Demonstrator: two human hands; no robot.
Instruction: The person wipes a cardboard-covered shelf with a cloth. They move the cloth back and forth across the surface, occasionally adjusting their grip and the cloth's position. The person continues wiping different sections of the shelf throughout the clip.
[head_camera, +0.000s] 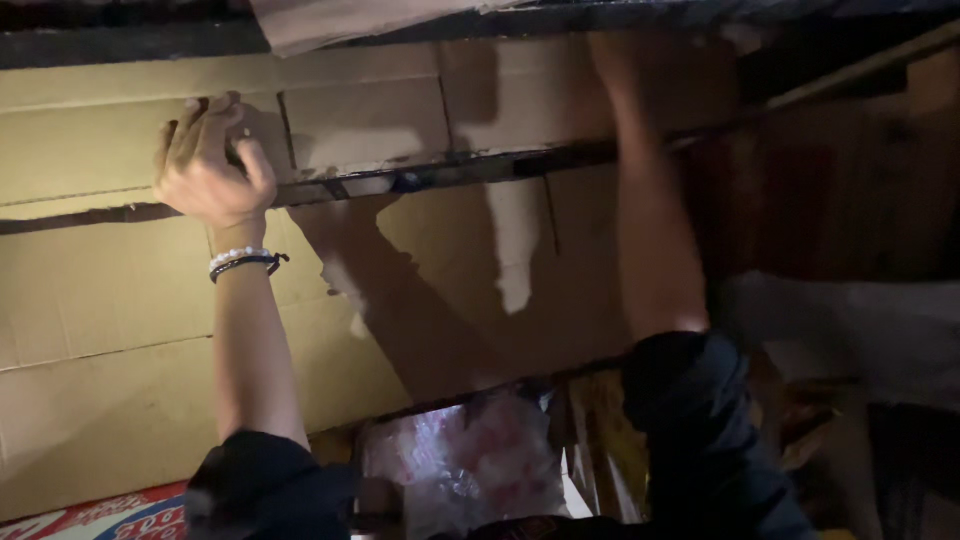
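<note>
Cardboard box (370, 125) overhead: left hand (205, 165) grips its flap; right hand's grip unseen.

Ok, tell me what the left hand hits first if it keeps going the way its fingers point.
The left hand already rests on the cardboard box; pushing on, it would likely just press into that panel.

Dim warm light, hard shadows, blurred right side.
</note>
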